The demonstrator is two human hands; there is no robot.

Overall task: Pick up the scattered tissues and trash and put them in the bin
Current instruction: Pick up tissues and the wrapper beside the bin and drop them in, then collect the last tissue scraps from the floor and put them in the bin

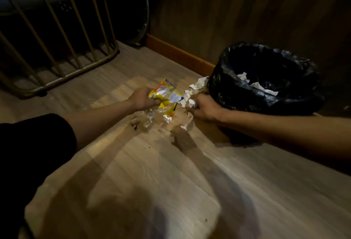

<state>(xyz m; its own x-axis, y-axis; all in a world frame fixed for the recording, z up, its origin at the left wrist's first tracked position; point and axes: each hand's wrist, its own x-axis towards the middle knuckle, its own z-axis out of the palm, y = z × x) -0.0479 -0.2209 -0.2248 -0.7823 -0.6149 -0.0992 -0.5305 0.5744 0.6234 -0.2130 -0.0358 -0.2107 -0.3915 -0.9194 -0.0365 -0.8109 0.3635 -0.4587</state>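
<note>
My left hand [141,99] grips a crumpled yellow and white snack wrapper [165,94] just above the wooden floor. Clear plastic wrapping [152,117] lies under it on the floor. My right hand [204,107] is closed on a wad of white tissue [189,102], right beside the bin. More white tissue [198,84] lies against the bin's left side. The bin [266,79], lined with a black bag, stands at the right by the wall and holds white tissues [260,87] inside.
A small brown scrap [135,122] lies on the floor left of the clear plastic. A metal-barred frame [62,52] stands at the back left. A wooden wall with an orange skirting board [178,54] runs behind the bin. The room is dim.
</note>
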